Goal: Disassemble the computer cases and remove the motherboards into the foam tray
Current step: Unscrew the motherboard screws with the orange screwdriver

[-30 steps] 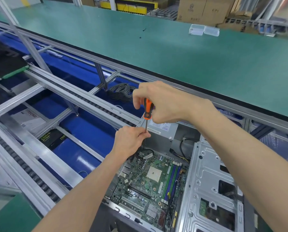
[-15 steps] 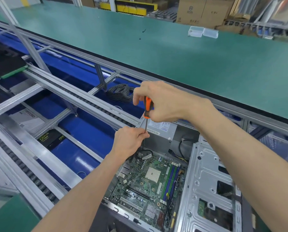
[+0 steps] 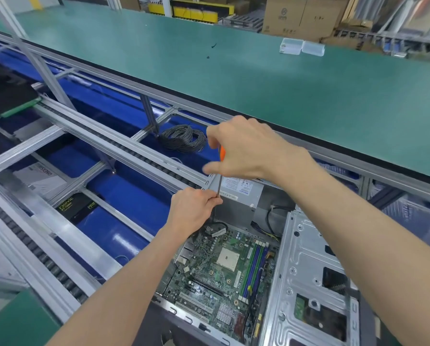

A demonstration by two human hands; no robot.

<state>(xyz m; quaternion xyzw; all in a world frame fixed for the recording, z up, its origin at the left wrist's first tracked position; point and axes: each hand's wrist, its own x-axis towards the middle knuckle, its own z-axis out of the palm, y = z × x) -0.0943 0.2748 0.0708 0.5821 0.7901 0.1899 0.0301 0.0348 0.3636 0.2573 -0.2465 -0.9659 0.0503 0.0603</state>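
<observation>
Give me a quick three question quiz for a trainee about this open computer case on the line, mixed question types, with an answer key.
1. True or false: the motherboard already lies in a foam tray.
2. Multiple choice: the right hand grips which part of the screwdriver? A. the orange handle B. the tip C. nothing, the tool lies on the table
3. Fill in: the left hand pinches the screwdriver's ___ , steadying it near the power supply.

Key
1. False: it sits inside the case.
2. A
3. shaft
</observation>
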